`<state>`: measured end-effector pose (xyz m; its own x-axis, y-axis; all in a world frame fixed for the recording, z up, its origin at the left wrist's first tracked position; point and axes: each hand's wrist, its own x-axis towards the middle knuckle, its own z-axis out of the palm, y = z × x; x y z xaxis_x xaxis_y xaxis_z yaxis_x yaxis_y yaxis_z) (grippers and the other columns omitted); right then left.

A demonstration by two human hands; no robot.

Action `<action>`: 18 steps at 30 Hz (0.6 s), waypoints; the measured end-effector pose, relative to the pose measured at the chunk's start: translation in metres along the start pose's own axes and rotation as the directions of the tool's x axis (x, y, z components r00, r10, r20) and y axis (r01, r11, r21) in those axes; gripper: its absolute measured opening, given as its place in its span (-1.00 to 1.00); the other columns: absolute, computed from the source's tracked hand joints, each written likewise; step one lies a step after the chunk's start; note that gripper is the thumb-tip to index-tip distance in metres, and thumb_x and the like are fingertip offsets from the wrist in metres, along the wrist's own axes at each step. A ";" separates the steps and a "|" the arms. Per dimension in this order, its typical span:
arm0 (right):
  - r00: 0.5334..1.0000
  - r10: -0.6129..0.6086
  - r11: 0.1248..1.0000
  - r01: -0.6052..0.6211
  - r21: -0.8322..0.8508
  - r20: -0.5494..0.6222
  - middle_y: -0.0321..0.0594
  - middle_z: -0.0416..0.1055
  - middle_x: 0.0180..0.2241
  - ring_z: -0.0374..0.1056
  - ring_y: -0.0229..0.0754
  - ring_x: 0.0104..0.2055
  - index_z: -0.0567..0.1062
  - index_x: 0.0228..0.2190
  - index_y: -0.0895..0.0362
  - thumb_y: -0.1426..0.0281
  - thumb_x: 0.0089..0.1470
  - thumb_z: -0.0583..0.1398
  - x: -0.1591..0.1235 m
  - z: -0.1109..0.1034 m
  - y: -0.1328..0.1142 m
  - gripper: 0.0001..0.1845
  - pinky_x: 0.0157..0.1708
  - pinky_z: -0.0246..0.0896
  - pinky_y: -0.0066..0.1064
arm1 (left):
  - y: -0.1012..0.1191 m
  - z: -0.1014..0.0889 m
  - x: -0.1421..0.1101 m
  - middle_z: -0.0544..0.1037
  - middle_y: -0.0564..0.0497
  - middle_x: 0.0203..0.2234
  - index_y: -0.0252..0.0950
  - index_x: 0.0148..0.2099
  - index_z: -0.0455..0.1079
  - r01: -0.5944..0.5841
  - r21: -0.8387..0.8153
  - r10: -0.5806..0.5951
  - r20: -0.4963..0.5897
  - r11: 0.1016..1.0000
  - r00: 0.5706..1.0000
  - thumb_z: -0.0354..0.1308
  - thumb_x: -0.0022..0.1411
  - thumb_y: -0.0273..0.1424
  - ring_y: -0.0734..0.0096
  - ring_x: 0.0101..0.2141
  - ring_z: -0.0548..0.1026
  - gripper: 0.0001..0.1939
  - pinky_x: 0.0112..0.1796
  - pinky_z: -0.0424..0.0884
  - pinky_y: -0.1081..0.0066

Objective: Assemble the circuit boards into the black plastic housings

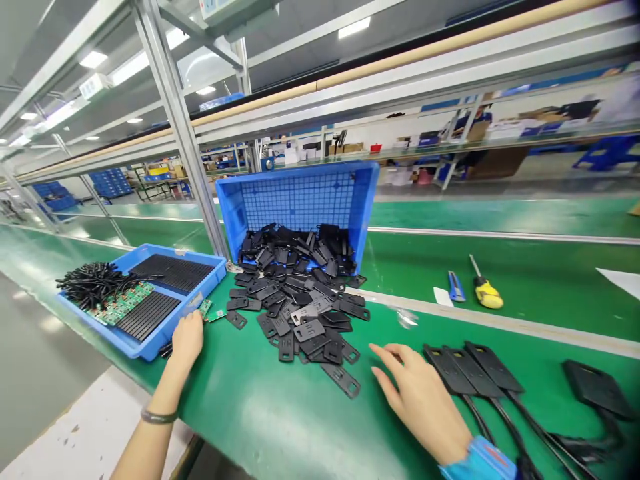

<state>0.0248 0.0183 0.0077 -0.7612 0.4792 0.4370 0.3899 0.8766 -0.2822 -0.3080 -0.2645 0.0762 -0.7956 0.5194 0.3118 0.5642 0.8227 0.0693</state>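
My left hand [188,338] is closed beside the right edge of the blue tray [145,355]. A small green circuit board [216,316] sticks out past its fingertips, and a short piece of black cable [167,349] shows on its other side. My right hand [413,393] hovers over the table with thumb and fingers apart, holding nothing. It is just right of a heap of flat black plastic covers [310,329], closest to a loose cover [341,380]. Several finished-looking black cases with cables [467,371] lie right behind this hand.
A blue crate [371,200] lies on its side, spilling black covers onto the green table [250,427]. The tray holds black cables [93,283], circuit boards and rows of black strips [150,316]. A yellow screwdriver [487,293] and blue cutter [456,287] lie back right. A metal post [183,127] stands behind.
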 end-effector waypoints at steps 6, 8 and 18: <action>0.959 0.080 0.733 -0.242 0.636 0.272 -0.06 0.44 -0.19 0.36 0.00 -0.18 0.53 -0.17 0.06 0.16 0.17 0.04 0.005 -0.016 -0.037 -0.63 -0.15 0.26 -0.14 | 0.013 -0.018 0.002 0.52 -0.14 -0.25 -0.31 -0.08 0.27 -0.067 -0.207 0.048 -0.098 0.976 0.994 -0.08 0.27 -0.39 0.17 -0.25 0.50 -0.79 -0.18 0.38 0.23; 0.907 0.049 0.507 -0.384 0.771 0.419 -0.05 0.47 -0.20 0.38 0.00 -0.17 0.53 -0.15 0.08 0.09 0.15 0.08 0.006 -0.018 -0.047 -0.58 -0.16 0.28 -0.16 | 0.054 -0.028 -0.007 0.54 -0.05 -0.31 -0.26 -0.11 0.32 -0.144 -0.508 0.142 -0.043 0.849 0.989 0.00 0.25 -0.31 0.25 -0.29 0.52 -0.79 -0.20 0.40 0.30; 0.796 0.279 -0.274 -0.471 0.839 0.538 -0.32 0.28 -0.46 0.08 -0.35 -0.57 0.36 -0.04 0.10 0.06 0.03 0.23 0.005 -0.018 -0.050 -0.47 -0.64 0.04 -0.54 | 0.220 0.016 0.034 0.53 -0.14 -0.15 -0.34 -0.04 0.42 -0.517 -0.575 0.629 -0.006 0.634 0.777 -0.01 0.24 -0.55 0.21 -0.11 0.47 -0.71 -0.03 0.33 0.27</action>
<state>0.0106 -0.0222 0.0395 -0.7755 0.6021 -0.1901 -0.1834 -0.5029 -0.8447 -0.2143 -0.0626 0.0865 -0.2622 0.9199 0.2917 0.8960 0.1198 0.4275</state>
